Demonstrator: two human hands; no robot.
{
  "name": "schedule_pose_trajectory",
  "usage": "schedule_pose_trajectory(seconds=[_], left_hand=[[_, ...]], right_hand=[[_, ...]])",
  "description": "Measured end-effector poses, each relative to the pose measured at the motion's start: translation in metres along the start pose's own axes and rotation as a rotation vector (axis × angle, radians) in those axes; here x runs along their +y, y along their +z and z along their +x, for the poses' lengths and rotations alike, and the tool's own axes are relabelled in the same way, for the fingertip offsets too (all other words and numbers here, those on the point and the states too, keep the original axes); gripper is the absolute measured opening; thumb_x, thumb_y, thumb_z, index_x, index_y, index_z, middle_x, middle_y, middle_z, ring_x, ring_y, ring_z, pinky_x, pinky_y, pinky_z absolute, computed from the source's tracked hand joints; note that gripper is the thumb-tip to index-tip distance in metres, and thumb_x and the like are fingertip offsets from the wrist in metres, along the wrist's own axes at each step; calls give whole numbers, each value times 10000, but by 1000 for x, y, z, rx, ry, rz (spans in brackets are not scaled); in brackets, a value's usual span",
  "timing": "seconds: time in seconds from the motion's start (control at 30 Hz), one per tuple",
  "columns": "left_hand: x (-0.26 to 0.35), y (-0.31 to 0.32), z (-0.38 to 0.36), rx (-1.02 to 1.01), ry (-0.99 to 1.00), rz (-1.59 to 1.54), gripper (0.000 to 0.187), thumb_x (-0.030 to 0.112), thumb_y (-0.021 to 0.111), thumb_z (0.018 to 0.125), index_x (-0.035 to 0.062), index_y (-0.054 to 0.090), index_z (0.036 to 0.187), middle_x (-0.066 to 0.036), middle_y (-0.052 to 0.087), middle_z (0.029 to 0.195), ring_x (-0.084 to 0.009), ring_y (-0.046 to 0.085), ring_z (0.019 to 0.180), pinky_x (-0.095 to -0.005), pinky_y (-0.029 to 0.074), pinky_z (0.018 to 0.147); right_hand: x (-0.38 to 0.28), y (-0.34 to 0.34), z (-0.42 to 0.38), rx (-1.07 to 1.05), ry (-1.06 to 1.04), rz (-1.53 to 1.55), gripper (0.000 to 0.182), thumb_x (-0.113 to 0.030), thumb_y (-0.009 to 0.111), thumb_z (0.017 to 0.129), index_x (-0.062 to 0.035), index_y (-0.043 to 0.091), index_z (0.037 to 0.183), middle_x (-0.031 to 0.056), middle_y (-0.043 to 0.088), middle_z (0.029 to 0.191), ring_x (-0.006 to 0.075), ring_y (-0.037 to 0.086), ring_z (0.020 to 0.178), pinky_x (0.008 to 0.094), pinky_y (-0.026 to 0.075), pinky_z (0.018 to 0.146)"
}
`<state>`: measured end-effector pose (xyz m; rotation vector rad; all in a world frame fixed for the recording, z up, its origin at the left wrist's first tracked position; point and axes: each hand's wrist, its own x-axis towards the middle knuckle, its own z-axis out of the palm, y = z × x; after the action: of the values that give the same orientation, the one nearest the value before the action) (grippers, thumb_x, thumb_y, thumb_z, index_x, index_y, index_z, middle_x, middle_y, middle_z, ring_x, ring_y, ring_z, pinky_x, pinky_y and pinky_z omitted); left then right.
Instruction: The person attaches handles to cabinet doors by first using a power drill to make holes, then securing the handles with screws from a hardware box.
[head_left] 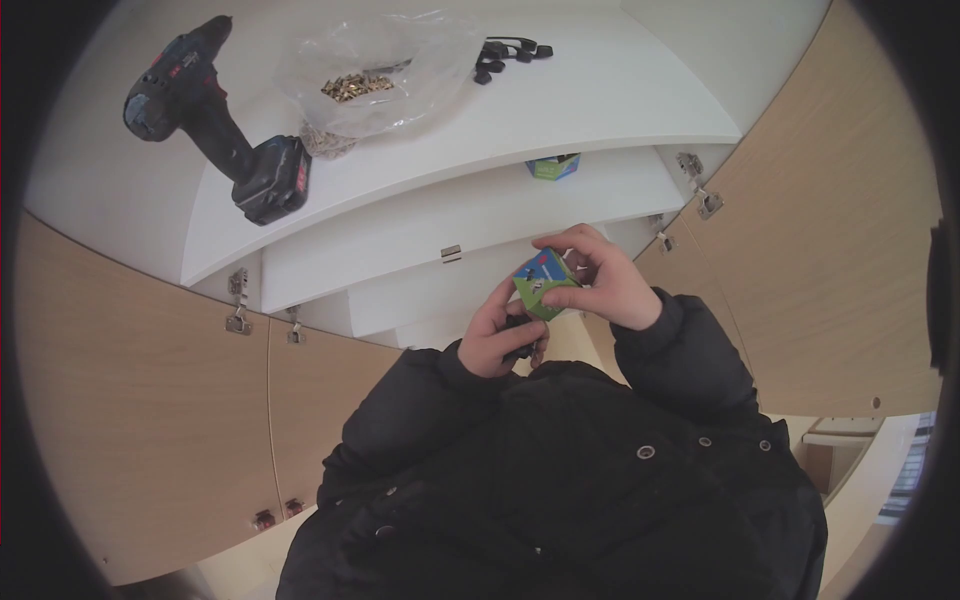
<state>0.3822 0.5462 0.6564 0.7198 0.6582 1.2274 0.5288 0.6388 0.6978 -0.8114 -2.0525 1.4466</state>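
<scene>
A small green and blue box (543,284) is held in front of my chest, between my two hands. My right hand (612,282) grips it from the right, with the thumb across its front and the fingers over its top. My left hand (497,333) is closed around a small black item (519,338) just below the box, and its fingertips reach the box's left side. What the black item is cannot be made out. A similar green and blue box (553,166) sits on the shelf below the top one, partly hidden by the top shelf's edge.
On the top shelf (420,165) lie a cordless drill (215,130), a clear plastic bag (430,70) with brass-coloured screws (356,88), and several black pieces (510,55). Open wooden doors (150,400) with metal hinges (238,300) flank both sides.
</scene>
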Motion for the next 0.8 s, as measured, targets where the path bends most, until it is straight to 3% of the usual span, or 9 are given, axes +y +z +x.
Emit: schedule_pose_trajectory(seconds=[0.1, 0.2, 0.3, 0.5, 0.6, 0.67, 0.8], left_hand=[[-8, -1, 0, 129, 23, 93, 554, 31, 558, 746, 59, 287, 1229, -140, 492, 720, -208, 480, 465, -285, 455, 427], [-8, -4, -1, 169, 31, 171, 516, 61, 583, 748, 43, 328, 1197, -138, 479, 753, -204, 476, 470, -281, 470, 434], [-8, -7, -3, 127, 37, 255, 520, 66, 603, 739, 40, 339, 1187, -131, 490, 731, -204, 487, 443, -263, 482, 446], [-6, -8, -5, 109, 51, 287, 515, 49, 614, 720, 35, 359, 1166, -120, 491, 759, -190, 479, 471, -256, 487, 447], [-6, -10, -6, 146, 75, 237, 509, 16, 608, 712, 33, 357, 1156, -141, 479, 801, -197, 457, 464, -257, 467, 417], [-4, -15, -7, 142, 140, 203, 510, 1, 581, 727, 25, 338, 1175, -154, 487, 833, -194, 461, 507, -256, 447, 407], [2, -13, -10, 121, 148, 282, 508, 5, 584, 729, 24, 342, 1175, -133, 507, 813, -183, 461, 488, -259, 452, 431]], right_hand=[[-2, -1, -3, -25, 61, -57, 502, -220, 716, 658, -135, 520, 1112, 22, 407, 914, 106, 418, 746, 200, 366, 625], [-3, -12, -3, -150, 26, -83, 514, -153, 695, 683, -103, 489, 1151, 27, 378, 906, 116, 436, 723, 207, 424, 663], [-2, -25, -1, -265, -5, -93, 496, -143, 733, 634, -99, 540, 1088, 28, 425, 869, 130, 480, 702, 218, 437, 700], [3, -29, 0, -263, -73, -50, 439, -115, 739, 606, -55, 573, 1008, 72, 501, 852, 170, 556, 704, 248, 489, 707], [9, -26, 1, -59, -126, 26, 59, -35, 614, 697, -34, 614, 756, 74, 573, 713, 144, 562, 643, 222, 440, 581], [6, -25, -4, -123, -114, 29, 308, -38, 668, 664, -26, 548, 947, 102, 539, 867, 197, 564, 783, 248, 484, 632], [7, -14, -8, -128, -215, 9, 487, -99, 735, 617, -29, 528, 1053, 131, 499, 983, 220, 539, 849, 285, 515, 697]])
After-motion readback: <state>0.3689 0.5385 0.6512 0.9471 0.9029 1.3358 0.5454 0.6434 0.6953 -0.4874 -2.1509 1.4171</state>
